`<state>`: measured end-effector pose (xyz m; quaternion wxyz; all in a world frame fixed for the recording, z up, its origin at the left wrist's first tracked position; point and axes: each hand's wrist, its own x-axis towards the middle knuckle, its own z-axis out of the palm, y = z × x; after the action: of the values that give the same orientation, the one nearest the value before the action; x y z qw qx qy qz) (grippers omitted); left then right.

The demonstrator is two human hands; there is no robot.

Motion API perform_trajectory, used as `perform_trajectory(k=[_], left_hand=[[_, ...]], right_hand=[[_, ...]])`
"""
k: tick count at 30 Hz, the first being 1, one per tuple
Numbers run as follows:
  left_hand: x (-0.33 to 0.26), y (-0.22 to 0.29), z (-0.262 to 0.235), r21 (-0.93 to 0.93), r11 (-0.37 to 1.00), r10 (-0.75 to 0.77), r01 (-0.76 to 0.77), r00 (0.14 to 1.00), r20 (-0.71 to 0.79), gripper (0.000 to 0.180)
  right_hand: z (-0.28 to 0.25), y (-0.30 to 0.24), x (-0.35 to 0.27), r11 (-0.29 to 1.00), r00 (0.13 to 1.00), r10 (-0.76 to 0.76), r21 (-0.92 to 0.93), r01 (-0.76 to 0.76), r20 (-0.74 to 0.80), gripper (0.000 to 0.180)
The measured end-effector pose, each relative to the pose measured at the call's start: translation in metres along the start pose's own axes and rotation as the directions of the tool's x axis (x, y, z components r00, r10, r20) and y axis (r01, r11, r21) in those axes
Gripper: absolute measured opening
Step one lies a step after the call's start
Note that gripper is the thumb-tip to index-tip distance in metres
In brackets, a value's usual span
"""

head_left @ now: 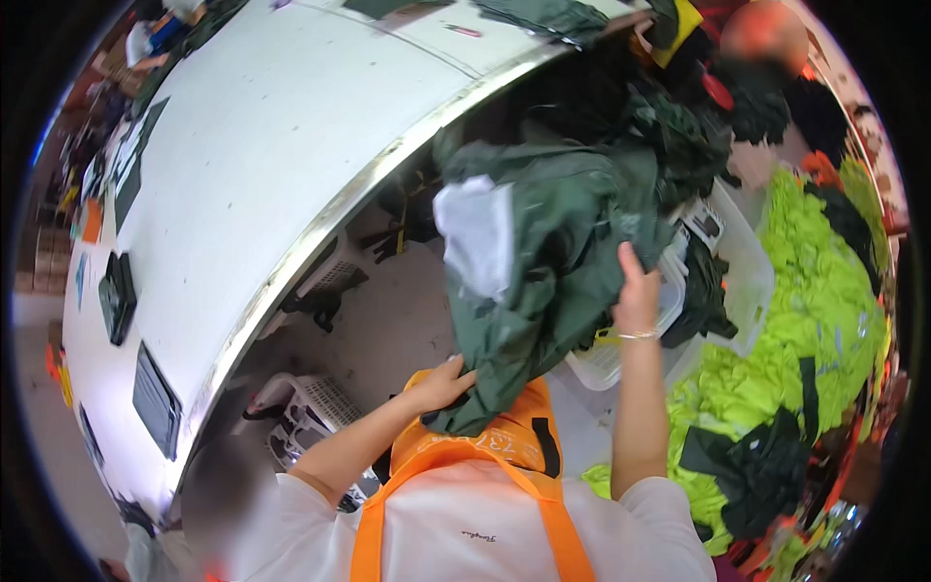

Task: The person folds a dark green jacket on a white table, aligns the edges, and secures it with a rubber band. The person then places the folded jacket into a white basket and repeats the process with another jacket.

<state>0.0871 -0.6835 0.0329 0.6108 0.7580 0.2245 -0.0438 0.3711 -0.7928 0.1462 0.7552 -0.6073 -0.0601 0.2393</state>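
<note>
Our fingers (454,372) on the left hand (441,384) are curled together over the lower edge of a dark green garment (553,262), pinching its fabric just above our orange apron (485,456). The apron's straps run down over our white shirt (485,529) at the bottom of the view. Our right hand (635,291) is raised higher, its fingers closed into the garment's right side, so that the cloth is gripped between thumb and fingers; a thin bracelet (635,336) circles that wrist. The garment hangs between our two hands, held up in front of us, with a white lining patch (477,233) showing on its upper left part.

Just behind the garment, near our right hand, we see a white plastic basket (606,359), and further right a clear plastic bin (747,262) holding more dark clothing. Beside that bin, to our right, lies a large heap of bright yellow-green garments (824,301), with a dark green piece (761,466) on top of it at the lower right. Under the table edge to our left, white baskets (315,407) rest on the floor.

Further away, the long white table (272,145) curves across the upper left, with flat dark cut pieces (155,398) laid along its far side. At its far end more dark green clothing (548,15) is piled.
</note>
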Motion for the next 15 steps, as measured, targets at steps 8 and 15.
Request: perform_trajectory(k=[8, 15], left_hand=[[0.004, 0.204, -0.159, 0.497, 0.741, 0.645, -0.451, 0.684, -0.341, 0.104], [0.035, 0.215, -0.181, 0.468, 0.713, 0.674, -0.523, 0.696, -0.248, 0.105]], right_hand=[[0.130, -0.156, -0.035, 0.036, 0.348, 0.058, -0.350, 0.936, 0.936, 0.012], [0.148, -0.213, -0.023, 0.283, 0.298, -0.122, -0.255, 0.925, 0.947, 0.015]])
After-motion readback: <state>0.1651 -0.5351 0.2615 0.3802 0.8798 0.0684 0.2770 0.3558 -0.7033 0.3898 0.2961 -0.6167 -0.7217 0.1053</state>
